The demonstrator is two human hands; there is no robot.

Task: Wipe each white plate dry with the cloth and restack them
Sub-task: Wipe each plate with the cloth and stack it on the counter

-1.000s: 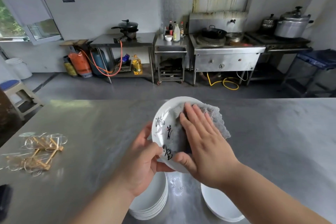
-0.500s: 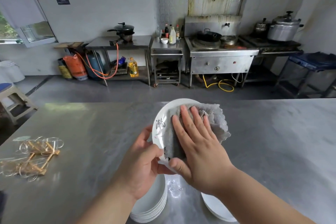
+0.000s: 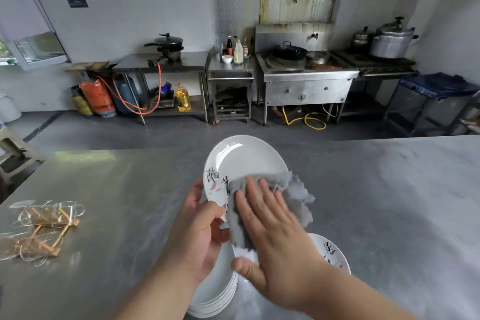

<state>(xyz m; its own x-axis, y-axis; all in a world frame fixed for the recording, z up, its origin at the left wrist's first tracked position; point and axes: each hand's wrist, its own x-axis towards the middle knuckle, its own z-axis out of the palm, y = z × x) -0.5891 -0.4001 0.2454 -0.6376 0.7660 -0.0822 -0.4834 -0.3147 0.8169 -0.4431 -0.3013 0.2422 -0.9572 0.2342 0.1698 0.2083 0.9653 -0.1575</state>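
A white plate point(image 3: 244, 161) with black characters on its rim is tilted up above the steel table point(image 3: 389, 202). My left hand point(image 3: 200, 231) grips its lower left edge, thumb on the face. My right hand point(image 3: 270, 236) lies flat with straight fingers, pressing a grey cloth point(image 3: 296, 195) against the plate's lower half. Below my left hand sits a stack of white plates point(image 3: 218, 293). To the right, partly hidden by my right forearm, lies another white plate point(image 3: 332, 254) with black marks.
Glass mugs and wooden sticks point(image 3: 41, 228) lie at the table's left. Across the floor stand a wok stove point(image 3: 306, 75), a side table with bottles point(image 3: 231, 65), gas cylinders point(image 3: 98, 99) and a big pot point(image 3: 392, 39).
My right hand has slid the cloth down from the plate's upper part to its lower half, baring the top of the plate. The view has tilted and the right-hand plate shows more.
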